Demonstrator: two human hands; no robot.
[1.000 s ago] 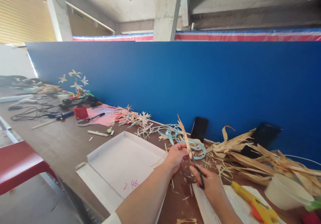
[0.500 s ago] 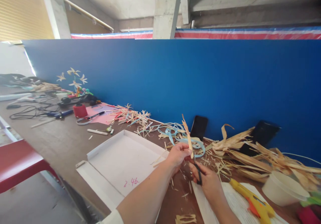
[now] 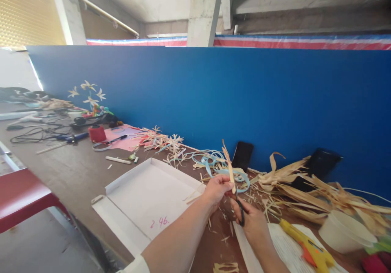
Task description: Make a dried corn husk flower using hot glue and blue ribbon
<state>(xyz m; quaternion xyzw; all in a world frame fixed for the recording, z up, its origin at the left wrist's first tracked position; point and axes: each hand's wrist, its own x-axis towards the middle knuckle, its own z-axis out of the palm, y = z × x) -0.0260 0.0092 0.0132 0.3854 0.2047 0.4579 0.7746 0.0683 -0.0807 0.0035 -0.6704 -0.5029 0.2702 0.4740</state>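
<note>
Between the thumb and fingers of my left hand (image 3: 218,188) is a narrow strip of dried husk (image 3: 229,165), held nearly upright with a frayed brown tip. My right hand (image 3: 252,220) grips a pair of black-handled scissors (image 3: 242,215). The scissor blades point up at the lower end of the strip, close to my left fingertips; how far they are apart I cannot make out. Small pale scraps lie on the brown table below both hands. Just behind the strip lies a curl of light blue ribbon (image 3: 243,183).
To the left lies an open white box lid (image 3: 143,195). On the right are a heap of dried husks (image 3: 324,201), a yellow glue gun (image 3: 305,244) on printed paper and a white tub (image 3: 345,232). A phone (image 3: 243,155) leans against the blue partition (image 3: 214,93).
Both hands, the strip and the scissors keep almost the same position. The camera view has shifted very slightly.
</note>
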